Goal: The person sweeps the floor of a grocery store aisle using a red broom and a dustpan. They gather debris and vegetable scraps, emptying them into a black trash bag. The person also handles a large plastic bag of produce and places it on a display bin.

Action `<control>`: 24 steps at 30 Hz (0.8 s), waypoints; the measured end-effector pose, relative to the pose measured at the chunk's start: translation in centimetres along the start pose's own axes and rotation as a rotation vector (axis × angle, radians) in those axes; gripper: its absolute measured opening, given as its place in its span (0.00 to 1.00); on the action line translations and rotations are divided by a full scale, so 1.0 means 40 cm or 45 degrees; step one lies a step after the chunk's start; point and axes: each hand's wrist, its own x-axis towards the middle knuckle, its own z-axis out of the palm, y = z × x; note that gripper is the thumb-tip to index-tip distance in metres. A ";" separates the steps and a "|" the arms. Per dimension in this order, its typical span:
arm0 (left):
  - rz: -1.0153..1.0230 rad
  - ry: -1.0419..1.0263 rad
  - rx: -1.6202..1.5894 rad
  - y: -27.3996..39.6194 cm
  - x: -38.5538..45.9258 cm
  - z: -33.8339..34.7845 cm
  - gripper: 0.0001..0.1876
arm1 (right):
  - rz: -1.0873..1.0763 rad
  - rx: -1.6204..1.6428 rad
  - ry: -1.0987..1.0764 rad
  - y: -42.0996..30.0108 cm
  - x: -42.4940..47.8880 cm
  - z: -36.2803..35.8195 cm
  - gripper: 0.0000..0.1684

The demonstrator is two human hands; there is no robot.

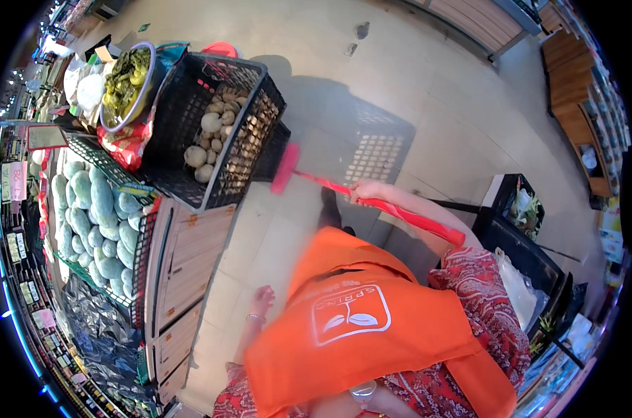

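My right hand (368, 192) is closed around the red handle (415, 219) of a broom or similar long-handled tool. Its pinkish-red head (285, 168) is low beside the crates, ahead and to the left. My left hand (263, 300), a bracelet at its wrist, hangs over the floor beside the orange apron (352, 318) with its fingers loosely bent and nothing in it. Ahead on the left, a black plastic crate (232, 157) holds round, pale brown produce (211, 125).
Wooden cabinets (190, 261) run along the left under a crate of pale green melons or gourds (99, 219). Leafy greens fill a purple-rimmed basin (147, 89). On the right stand a black bin or cart (525, 256) and wooden shelving (577, 99). Tiled floor (451, 130) extends ahead.
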 end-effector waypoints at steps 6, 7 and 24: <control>-0.028 0.006 -0.167 0.008 0.162 0.001 0.18 | 0.121 0.011 0.100 0.110 -0.177 -0.250 0.12; -0.051 -0.013 -0.130 -0.001 0.197 0.005 0.18 | 0.134 -0.240 0.077 0.142 -0.242 -0.316 0.13; 0.345 -0.248 0.394 0.779 0.401 0.126 0.15 | -0.118 -0.073 0.447 -0.265 -0.050 -0.588 0.24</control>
